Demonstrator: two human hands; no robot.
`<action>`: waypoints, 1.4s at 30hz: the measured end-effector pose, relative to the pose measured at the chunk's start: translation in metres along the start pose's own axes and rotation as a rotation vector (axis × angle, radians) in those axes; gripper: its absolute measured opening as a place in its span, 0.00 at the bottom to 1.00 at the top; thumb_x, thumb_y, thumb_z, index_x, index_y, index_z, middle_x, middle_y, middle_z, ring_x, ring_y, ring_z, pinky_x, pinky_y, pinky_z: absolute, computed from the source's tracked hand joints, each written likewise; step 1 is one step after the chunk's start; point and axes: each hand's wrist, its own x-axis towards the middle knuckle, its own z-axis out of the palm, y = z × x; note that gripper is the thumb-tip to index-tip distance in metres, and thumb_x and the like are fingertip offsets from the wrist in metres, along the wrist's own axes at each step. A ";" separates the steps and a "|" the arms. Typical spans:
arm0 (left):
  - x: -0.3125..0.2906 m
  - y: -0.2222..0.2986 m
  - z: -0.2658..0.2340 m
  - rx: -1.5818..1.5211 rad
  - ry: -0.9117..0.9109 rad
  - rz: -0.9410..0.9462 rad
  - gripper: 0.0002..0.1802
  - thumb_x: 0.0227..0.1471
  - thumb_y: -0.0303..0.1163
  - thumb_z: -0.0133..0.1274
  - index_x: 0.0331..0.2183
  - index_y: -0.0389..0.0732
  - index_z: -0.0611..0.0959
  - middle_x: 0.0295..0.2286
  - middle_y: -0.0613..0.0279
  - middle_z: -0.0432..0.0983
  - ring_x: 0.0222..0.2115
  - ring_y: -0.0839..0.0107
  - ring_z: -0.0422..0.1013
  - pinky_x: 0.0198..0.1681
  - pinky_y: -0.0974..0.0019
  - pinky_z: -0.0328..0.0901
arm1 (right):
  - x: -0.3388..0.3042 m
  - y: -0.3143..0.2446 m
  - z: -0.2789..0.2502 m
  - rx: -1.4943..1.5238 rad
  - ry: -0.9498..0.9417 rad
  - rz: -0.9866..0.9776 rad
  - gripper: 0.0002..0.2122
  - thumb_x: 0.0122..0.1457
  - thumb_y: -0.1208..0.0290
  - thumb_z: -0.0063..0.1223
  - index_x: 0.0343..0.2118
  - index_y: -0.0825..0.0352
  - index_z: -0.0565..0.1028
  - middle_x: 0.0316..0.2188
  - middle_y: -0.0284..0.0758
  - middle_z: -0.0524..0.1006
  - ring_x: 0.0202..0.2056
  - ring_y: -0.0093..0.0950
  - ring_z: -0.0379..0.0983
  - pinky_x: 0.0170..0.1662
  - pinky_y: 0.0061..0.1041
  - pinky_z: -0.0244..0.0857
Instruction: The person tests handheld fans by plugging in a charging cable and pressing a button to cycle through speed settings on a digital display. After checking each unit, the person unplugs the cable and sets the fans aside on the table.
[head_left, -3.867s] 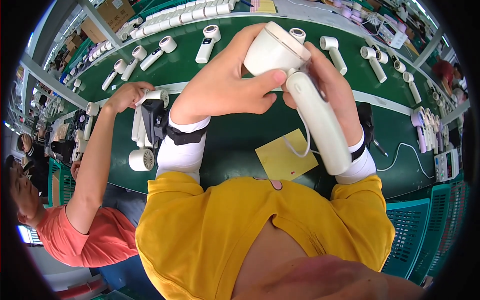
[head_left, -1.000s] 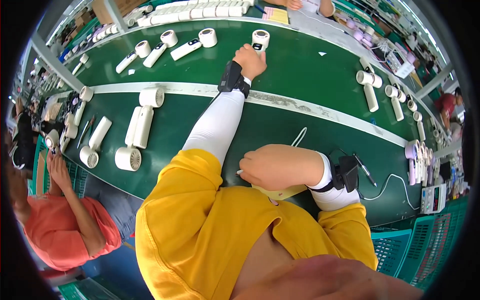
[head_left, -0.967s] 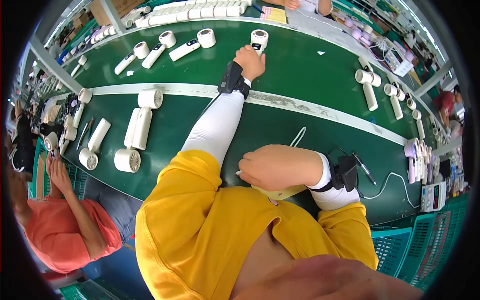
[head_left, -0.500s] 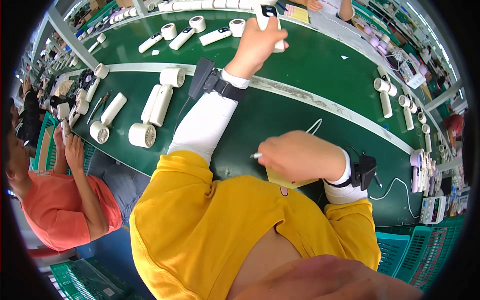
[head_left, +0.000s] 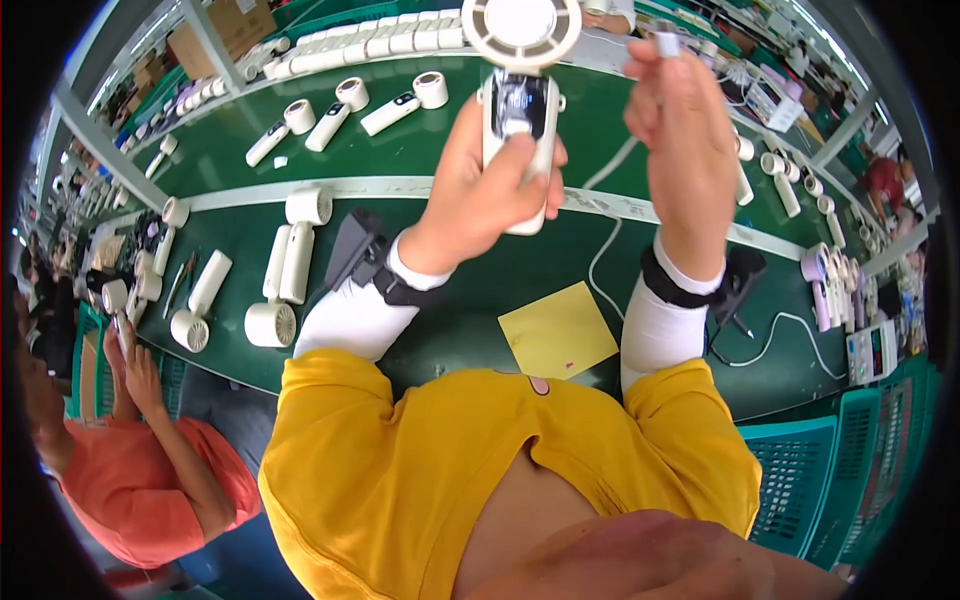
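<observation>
My left hand (head_left: 468, 195) is closed round the handle of a white handheld fan (head_left: 520, 22), which stands upright with its round head at the top. The fan's dark display is lit, and my thumb presses on the front just below it. To the right of the fan, my right hand (head_left: 690, 150) is raised, fingers pinching the white plug (head_left: 667, 44) of a cable. The plug is apart from the fan. Below my hands, the white cable (head_left: 600, 262) runs down to a yellow sheet of paper (head_left: 560, 330) on the green table.
White fans (head_left: 290, 262) lie at the left, beside pliers (head_left: 180, 283). More fans (head_left: 327, 122) lie beyond the pale strip, with a long row (head_left: 370, 40) behind. A co-worker in a red shirt (head_left: 150, 490) sits left. A small meter box (head_left: 872, 352) and green baskets (head_left: 790, 480) are at right.
My left hand has brought the fan closer and turned it upright toward me. My right hand has risen from over the yellow paper to beside the fan, carrying the plug.
</observation>
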 end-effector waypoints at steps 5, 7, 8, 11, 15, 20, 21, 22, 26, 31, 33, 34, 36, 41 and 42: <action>-0.015 -0.011 0.010 0.040 -0.084 -0.049 0.18 0.46 0.20 0.38 0.42 0.36 0.58 0.27 0.57 0.67 0.19 0.74 0.67 0.21 0.72 0.63 | 0.000 0.010 -0.001 -0.040 -0.144 -0.121 0.19 0.61 0.60 0.31 0.45 0.72 0.64 0.28 0.30 0.67 0.25 0.14 0.56 0.27 0.13 0.52; -0.016 -0.013 0.011 0.014 -0.081 -0.047 0.18 0.45 0.20 0.38 0.42 0.36 0.58 0.27 0.57 0.67 0.19 0.74 0.66 0.21 0.72 0.63 | -0.001 0.010 0.004 0.009 -0.132 -0.089 0.20 0.60 0.59 0.30 0.45 0.72 0.64 0.30 0.32 0.67 0.27 0.15 0.58 0.29 0.14 0.53; -0.017 -0.014 0.012 -0.013 -0.076 -0.037 0.19 0.45 0.20 0.39 0.42 0.36 0.58 0.27 0.57 0.67 0.19 0.75 0.66 0.21 0.72 0.63 | -0.001 0.009 0.008 0.057 -0.127 -0.061 0.21 0.60 0.58 0.30 0.46 0.72 0.63 0.31 0.33 0.68 0.30 0.16 0.61 0.32 0.14 0.55; -0.020 -0.013 0.016 -0.059 -0.072 -0.049 0.18 0.45 0.19 0.39 0.41 0.36 0.58 0.27 0.58 0.67 0.20 0.75 0.65 0.21 0.73 0.62 | -0.004 -0.005 0.011 0.102 -0.095 -0.079 0.19 0.59 0.59 0.33 0.43 0.72 0.64 0.32 0.33 0.69 0.31 0.17 0.63 0.33 0.15 0.57; -0.024 -0.013 0.016 0.034 -0.112 -0.011 0.19 0.46 0.22 0.39 0.43 0.37 0.57 0.28 0.57 0.66 0.21 0.74 0.65 0.22 0.73 0.62 | -0.004 -0.006 0.007 0.085 -0.074 -0.160 0.17 0.57 0.62 0.37 0.40 0.72 0.66 0.32 0.32 0.69 0.33 0.19 0.64 0.35 0.16 0.57; -0.028 -0.015 0.012 0.284 -0.193 0.074 0.22 0.49 0.29 0.38 0.47 0.36 0.56 0.31 0.53 0.66 0.22 0.71 0.67 0.23 0.72 0.63 | -0.002 -0.004 -0.006 -0.069 -0.080 -0.137 0.23 0.57 0.57 0.32 0.44 0.74 0.64 0.36 0.37 0.70 0.39 0.23 0.66 0.43 0.17 0.57; -0.029 -0.015 0.012 0.281 -0.173 0.074 0.21 0.49 0.29 0.38 0.46 0.36 0.56 0.31 0.54 0.66 0.22 0.72 0.66 0.24 0.72 0.63 | -0.002 -0.005 -0.007 -0.119 -0.083 -0.144 0.23 0.56 0.58 0.32 0.44 0.75 0.64 0.37 0.38 0.70 0.39 0.24 0.66 0.43 0.17 0.57; -0.029 -0.017 0.013 0.277 -0.154 0.075 0.21 0.49 0.28 0.39 0.45 0.35 0.57 0.31 0.55 0.66 0.23 0.73 0.66 0.24 0.73 0.62 | -0.002 -0.004 -0.007 -0.123 -0.080 -0.144 0.23 0.56 0.58 0.32 0.44 0.75 0.64 0.37 0.38 0.70 0.39 0.24 0.66 0.43 0.17 0.57; -0.027 -0.027 0.016 0.255 -0.129 0.071 0.20 0.48 0.28 0.40 0.44 0.33 0.60 0.31 0.58 0.66 0.23 0.76 0.65 0.25 0.75 0.62 | -0.005 -0.002 -0.002 -0.271 -0.034 -0.238 0.23 0.55 0.57 0.33 0.42 0.76 0.65 0.37 0.38 0.70 0.38 0.24 0.67 0.43 0.18 0.58; -0.023 -0.042 0.012 0.528 0.056 0.285 0.16 0.40 0.27 0.51 0.32 0.34 0.64 0.23 0.61 0.64 0.21 0.79 0.59 0.23 0.72 0.58 | -0.007 -0.003 -0.003 -0.207 -0.010 -0.320 0.20 0.57 0.60 0.37 0.42 0.74 0.64 0.36 0.35 0.69 0.36 0.21 0.65 0.39 0.17 0.58; -0.026 -0.042 0.012 0.570 0.087 0.323 0.18 0.40 0.29 0.53 0.32 0.35 0.64 0.22 0.61 0.64 0.20 0.77 0.59 0.22 0.72 0.59 | -0.004 0.004 -0.008 -0.264 -0.020 -0.340 0.22 0.55 0.58 0.36 0.42 0.75 0.65 0.36 0.38 0.70 0.38 0.25 0.67 0.42 0.19 0.59; -0.024 -0.041 0.009 0.570 0.083 0.325 0.18 0.40 0.29 0.53 0.32 0.35 0.64 0.22 0.61 0.64 0.20 0.77 0.59 0.22 0.72 0.59 | -0.004 0.006 -0.008 -0.265 -0.016 -0.342 0.22 0.55 0.58 0.36 0.42 0.75 0.65 0.36 0.38 0.70 0.38 0.25 0.67 0.42 0.19 0.59; -0.017 -0.039 -0.001 0.732 0.029 0.545 0.19 0.39 0.31 0.55 0.32 0.35 0.65 0.22 0.58 0.65 0.19 0.73 0.61 0.23 0.71 0.60 | -0.005 0.009 -0.005 -0.065 0.003 -0.364 0.20 0.55 0.60 0.37 0.41 0.75 0.66 0.36 0.38 0.71 0.38 0.26 0.68 0.41 0.19 0.60; -0.002 -0.023 -0.025 0.995 -0.123 0.780 0.23 0.36 0.33 0.59 0.32 0.34 0.66 0.25 0.53 0.68 0.22 0.63 0.67 0.26 0.68 0.63 | -0.009 0.010 0.015 0.155 0.079 -0.288 0.14 0.56 0.61 0.42 0.35 0.70 0.69 0.27 0.28 0.70 0.25 0.12 0.60 0.28 0.10 0.54; -0.001 -0.016 -0.026 1.002 -0.117 0.777 0.23 0.36 0.33 0.59 0.32 0.34 0.66 0.25 0.53 0.68 0.22 0.63 0.67 0.26 0.68 0.63 | -0.009 0.010 0.012 0.161 0.073 -0.286 0.14 0.56 0.61 0.42 0.35 0.70 0.69 0.27 0.28 0.70 0.25 0.12 0.60 0.28 0.10 0.54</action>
